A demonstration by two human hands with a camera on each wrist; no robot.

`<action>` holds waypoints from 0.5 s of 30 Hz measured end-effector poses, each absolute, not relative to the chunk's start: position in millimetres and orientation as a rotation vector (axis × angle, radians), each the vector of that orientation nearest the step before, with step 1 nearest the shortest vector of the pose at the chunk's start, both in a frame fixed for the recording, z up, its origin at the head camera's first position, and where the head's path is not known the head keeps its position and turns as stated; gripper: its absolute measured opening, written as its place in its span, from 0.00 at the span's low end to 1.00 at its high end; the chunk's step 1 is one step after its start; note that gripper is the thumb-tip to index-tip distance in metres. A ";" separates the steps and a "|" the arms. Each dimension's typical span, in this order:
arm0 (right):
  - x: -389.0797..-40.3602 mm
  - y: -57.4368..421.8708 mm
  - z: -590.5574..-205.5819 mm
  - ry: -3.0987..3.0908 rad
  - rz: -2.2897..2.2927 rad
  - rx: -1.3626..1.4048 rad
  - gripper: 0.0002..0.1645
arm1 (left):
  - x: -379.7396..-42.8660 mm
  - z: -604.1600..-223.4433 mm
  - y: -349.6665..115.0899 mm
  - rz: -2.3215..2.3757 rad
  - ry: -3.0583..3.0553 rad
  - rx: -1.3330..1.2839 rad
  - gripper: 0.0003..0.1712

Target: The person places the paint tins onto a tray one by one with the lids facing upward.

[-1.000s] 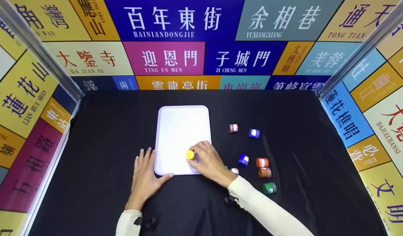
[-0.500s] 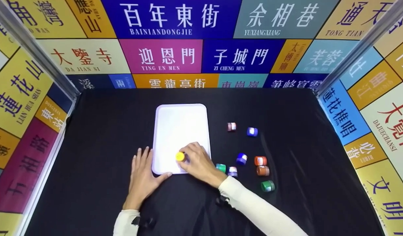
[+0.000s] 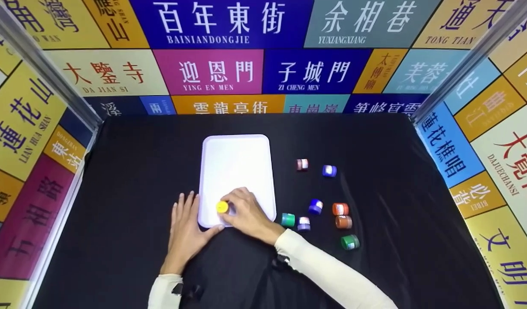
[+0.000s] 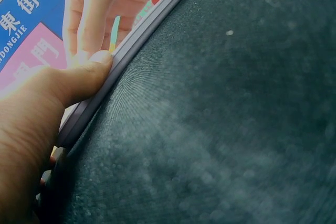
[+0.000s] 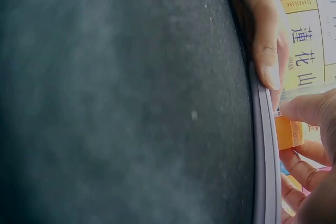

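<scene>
A white tray (image 3: 237, 167) with rounded corners lies on the black cloth. My right hand (image 3: 247, 216) pinches a small yellow paint jar (image 3: 222, 207) between thumb and fingers at the tray's lower left. In the right wrist view the jar (image 5: 290, 132) looks orange-yellow with a label, just past the tray's rim (image 5: 269, 156); whether it touches the tray cannot be told. Along the tray's lower left side rests my left hand (image 3: 189, 231), fingers straight and spread. Its thumb (image 4: 86, 80) lies on the front rim.
Right of the tray lie several paint jars: a green jar (image 3: 288, 219), a purple jar (image 3: 303, 223), a blue jar (image 3: 315, 207), a red jar (image 3: 340, 209), a brown jar (image 3: 343, 222). Farther off are another green jar (image 3: 350, 242), a dark red jar (image 3: 302, 164) and another blue jar (image 3: 329, 171).
My right hand has moved left across the tray with the yellow paint jar, toward the lower left corner. The green jar beside the tray has come into sight. My left hand stays put.
</scene>
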State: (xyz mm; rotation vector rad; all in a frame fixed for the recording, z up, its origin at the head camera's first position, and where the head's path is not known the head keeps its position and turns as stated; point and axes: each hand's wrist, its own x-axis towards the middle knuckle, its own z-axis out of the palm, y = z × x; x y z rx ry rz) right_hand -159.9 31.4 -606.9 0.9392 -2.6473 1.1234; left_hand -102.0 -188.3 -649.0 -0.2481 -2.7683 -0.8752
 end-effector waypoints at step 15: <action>-159.2 35.4 -603.5 -2.606 1.152 1.008 0.23 | -102.4 -649.3 -189.6 -0.879 -2.754 -0.255 0.67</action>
